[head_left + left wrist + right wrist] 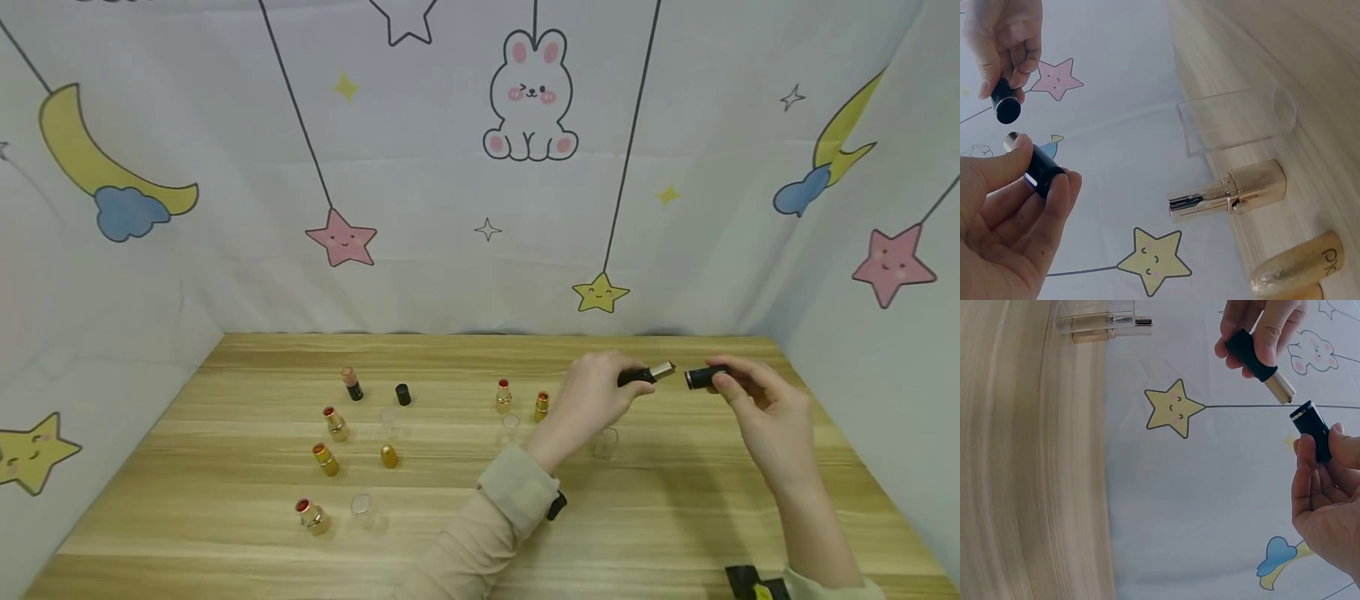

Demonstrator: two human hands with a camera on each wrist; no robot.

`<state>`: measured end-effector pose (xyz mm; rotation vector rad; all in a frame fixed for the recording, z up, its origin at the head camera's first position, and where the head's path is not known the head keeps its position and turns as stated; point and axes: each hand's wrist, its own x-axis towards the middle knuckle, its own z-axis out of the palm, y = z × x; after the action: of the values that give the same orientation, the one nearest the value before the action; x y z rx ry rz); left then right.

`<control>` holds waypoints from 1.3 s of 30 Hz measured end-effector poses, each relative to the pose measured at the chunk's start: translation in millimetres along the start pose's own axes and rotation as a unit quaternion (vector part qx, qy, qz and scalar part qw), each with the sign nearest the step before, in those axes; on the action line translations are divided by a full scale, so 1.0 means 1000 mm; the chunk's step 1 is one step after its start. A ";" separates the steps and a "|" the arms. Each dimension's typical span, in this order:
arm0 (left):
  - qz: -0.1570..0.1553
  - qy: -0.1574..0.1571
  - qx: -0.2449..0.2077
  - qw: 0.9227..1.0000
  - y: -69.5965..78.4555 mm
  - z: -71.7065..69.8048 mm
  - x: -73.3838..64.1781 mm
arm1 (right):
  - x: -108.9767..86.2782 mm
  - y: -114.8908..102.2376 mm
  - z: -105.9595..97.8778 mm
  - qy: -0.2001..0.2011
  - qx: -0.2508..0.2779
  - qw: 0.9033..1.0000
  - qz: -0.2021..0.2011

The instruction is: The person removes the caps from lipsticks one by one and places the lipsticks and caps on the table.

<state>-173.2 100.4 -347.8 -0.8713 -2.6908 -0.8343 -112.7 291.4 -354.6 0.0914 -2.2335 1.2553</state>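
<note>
My left hand (588,396) pinches a black lipstick tube (636,377) by its base, its silvery inner sleeve pointing right. In the right wrist view that lipstick (1249,353) tilts down toward the cap. Between the fingers and thumb of my right hand (776,421) is a black lipstick cap (703,377), its mouth facing the sleeve. A small gap separates the two parts. The left wrist view shows the cap (1006,106) with its silver ring, just beyond the lipstick's tip. Any lipstick colour inside the sleeve is hard to make out.
Uncapped lipsticks stand on the wooden table: a pink one (352,384), gold ones with red tips (312,517) at left, and a gold one (504,397) near my left forearm. Caps stand among them: black (402,394), gold (388,456), clear (362,510). A printed curtain (450,167) encloses the table.
</note>
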 end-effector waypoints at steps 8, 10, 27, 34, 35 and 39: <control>0.000 0.009 -0.045 0.999 -0.001 0.007 0.009 | -0.002 0.003 0.001 -0.001 -0.012 1.000 -0.001; -0.002 0.007 -0.045 0.999 -0.001 0.010 0.011 | -0.003 0.003 0.003 -0.004 -0.012 1.000 -0.006; -0.031 0.008 -0.042 0.999 0.000 0.034 0.020 | -0.007 0.014 0.013 -0.028 -0.127 0.987 -0.094; -0.033 0.012 0.002 0.999 0.002 0.045 0.023 | -0.008 0.019 0.013 -0.062 -0.161 0.978 -0.114; -0.033 0.010 0.012 0.999 0.002 0.046 0.023 | -0.008 0.020 0.013 -0.065 -0.162 0.978 -0.115; -0.029 0.007 0.042 0.999 0.003 0.052 0.025 | -0.008 0.022 0.012 -0.070 -0.179 0.972 -0.135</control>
<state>-191.8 143.9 -380.5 -0.7700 -2.7278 -0.7299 -118.2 291.8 -380.3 0.3408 -2.4322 0.7093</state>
